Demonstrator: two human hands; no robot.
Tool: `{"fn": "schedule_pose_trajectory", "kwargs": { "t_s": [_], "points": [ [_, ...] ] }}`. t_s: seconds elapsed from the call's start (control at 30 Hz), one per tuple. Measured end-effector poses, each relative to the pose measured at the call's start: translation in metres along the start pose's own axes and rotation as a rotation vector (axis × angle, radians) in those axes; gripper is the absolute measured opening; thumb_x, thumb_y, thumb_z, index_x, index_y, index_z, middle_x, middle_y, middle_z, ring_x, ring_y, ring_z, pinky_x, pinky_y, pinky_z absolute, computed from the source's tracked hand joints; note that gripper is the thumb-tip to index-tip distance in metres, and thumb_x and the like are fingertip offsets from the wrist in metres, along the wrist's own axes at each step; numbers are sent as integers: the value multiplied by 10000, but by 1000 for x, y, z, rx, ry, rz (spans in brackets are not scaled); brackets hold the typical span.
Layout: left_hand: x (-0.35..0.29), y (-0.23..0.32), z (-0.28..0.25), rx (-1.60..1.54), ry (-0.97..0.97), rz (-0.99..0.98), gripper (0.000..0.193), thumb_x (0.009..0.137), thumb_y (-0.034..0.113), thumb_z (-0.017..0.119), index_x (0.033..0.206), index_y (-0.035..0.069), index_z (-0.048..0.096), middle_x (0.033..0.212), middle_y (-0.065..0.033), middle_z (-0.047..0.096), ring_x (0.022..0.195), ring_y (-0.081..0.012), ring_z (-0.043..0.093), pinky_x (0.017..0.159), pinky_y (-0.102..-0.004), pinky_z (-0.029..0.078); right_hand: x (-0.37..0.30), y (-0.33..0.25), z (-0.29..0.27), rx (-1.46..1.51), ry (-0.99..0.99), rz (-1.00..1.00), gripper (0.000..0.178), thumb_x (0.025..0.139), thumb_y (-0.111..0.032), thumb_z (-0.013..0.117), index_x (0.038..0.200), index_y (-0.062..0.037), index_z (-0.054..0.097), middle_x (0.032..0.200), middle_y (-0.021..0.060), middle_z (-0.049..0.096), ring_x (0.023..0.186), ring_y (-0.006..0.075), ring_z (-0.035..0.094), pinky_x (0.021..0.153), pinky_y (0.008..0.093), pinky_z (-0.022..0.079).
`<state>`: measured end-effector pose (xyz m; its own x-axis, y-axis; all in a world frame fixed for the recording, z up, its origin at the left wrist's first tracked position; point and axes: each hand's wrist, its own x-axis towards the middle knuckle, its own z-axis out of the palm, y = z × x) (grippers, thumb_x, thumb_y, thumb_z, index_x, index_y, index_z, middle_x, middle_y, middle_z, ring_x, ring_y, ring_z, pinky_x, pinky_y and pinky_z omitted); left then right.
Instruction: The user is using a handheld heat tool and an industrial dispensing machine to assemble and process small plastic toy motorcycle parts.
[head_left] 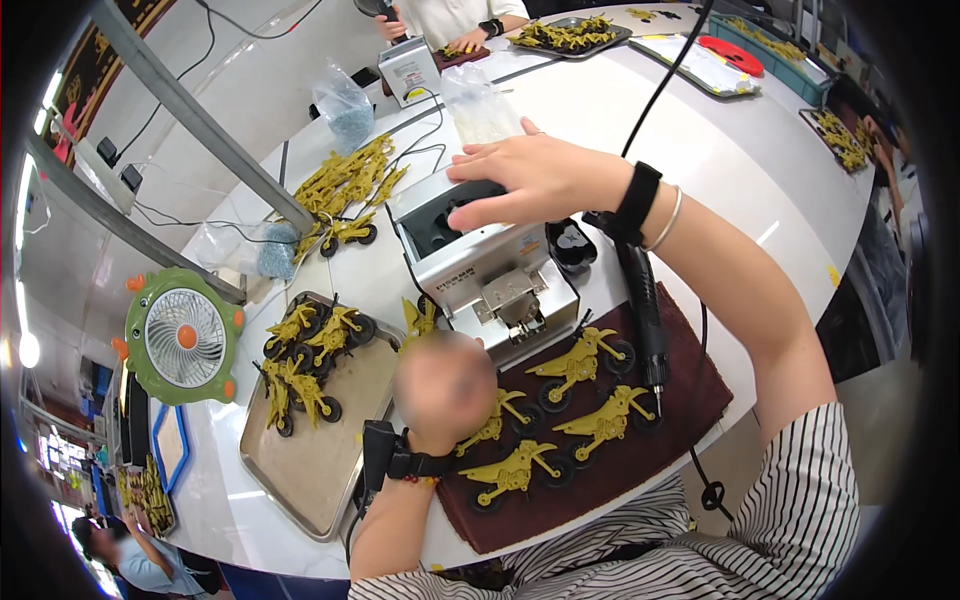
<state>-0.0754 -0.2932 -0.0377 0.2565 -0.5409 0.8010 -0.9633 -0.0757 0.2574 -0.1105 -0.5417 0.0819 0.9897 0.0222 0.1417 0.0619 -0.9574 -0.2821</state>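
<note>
My right hand [535, 180], fingers spread, is over the open top of a silver box-shaped screw feeder [480, 275]. Whether its fingertips touch the machine is unclear. My left hand [447, 390] is blurred, so its fingers cannot be made out. Just beyond it a yellow toy motorbike part [420, 315] shows, partly hidden. Several yellow toy motorbikes with black wheels, one of them a toy motorbike [512, 472] near the front, lie on a dark red cloth [600, 510]. A black electric screwdriver [645, 320] points tip down beside the cloth's bikes, below my right wrist.
Left of my left hand a metal tray [310, 470] holds several toy motorbikes. A green fan [186, 337] stands farther left. Yellow parts [345, 180] and a bag of screws [350, 115] lie beyond. A co-worker's hand [465, 42] works across the table. A black cable [665, 75] crosses the view.
</note>
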Motion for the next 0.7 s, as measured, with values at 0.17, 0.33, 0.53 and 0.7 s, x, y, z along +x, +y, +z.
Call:
{"fn": "schedule_pose_trajectory", "kwargs": {
  "t_s": [0.17, 0.33, 0.53, 0.7],
  "points": [
    [-3, -1, 0, -20, -13, -15, 207, 668, -53, 660, 858, 25, 687, 821, -99, 621, 721, -240, 581, 638, -319, 479, -4, 5, 2, 282, 89, -64, 796, 885, -606, 472, 1426, -31, 366, 1343, 244, 490, 1265, 308, 460, 1074, 470, 282],
    [14, 7, -20, 53, -67, 51, 151, 691, -25, 653, 836, 17, 671, 859, -111, 637, 758, -263, 590, 688, -344, 479, -37, 2, 13, 583, 450, -91, 478, 905, -331, 585, 1227, 21, 548, 1045, 181, 680, 963, 283, 650, 844, 332, 483],
    [103, -1, -30, -178, -142, -119, 122, 780, 132, 637, 813, 15, 644, 789, -106, 629, 729, -282, 587, 718, -350, 444, -81, 0, 35, 853, 562, 15, 302, 914, -202, 562, 1093, 37, 604, 942, 110, 668, 868, 170, 634, 777, 287, 491],
    [159, -48, -28, 236, -1033, 36, 640, 844, 609, 470, 713, 11, 656, 600, -163, 572, 635, -296, 544, 746, -374, 332, -104, -4, 33, 1158, 587, 23, 214, 939, -126, 515, 998, 48, 623, 875, 52, 652, 777, 86, 583, 716, 220, 473]
  ]
}}
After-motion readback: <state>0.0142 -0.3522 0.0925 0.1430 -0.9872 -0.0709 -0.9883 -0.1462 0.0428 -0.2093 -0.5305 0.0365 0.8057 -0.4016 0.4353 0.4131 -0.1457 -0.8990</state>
